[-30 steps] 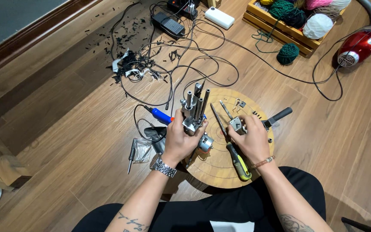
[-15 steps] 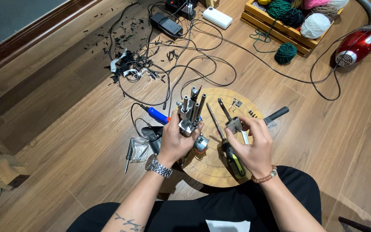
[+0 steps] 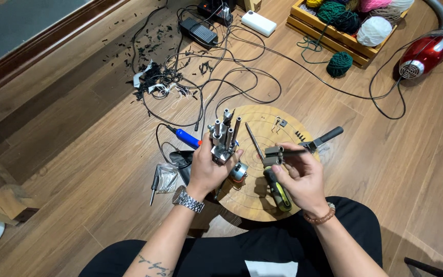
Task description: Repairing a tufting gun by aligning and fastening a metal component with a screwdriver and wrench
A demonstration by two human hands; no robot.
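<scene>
1. You are gripping the metal rod assembly (image 3: 224,137) in your left hand (image 3: 207,172), at nine o'clock over the round wooden board (image 3: 262,197); tilting risks rods sliding out.
2. Your right hand (image 3: 301,177) fingers are pinching a small grey block (image 3: 274,155); it could drop among the floor cables (image 3: 242,77).

A small clear plastic bag (image 3: 167,178) is lying crumpled on the wooden floor just left of my left hand (image 3: 208,172), holding small dark parts too tiny for me to make out; a white rounded rectangular box (image 3: 255,23) is sitting far ahead of me among the black cables, with no label that I can see. No signs or screens are showing anywhere around me.
</scene>
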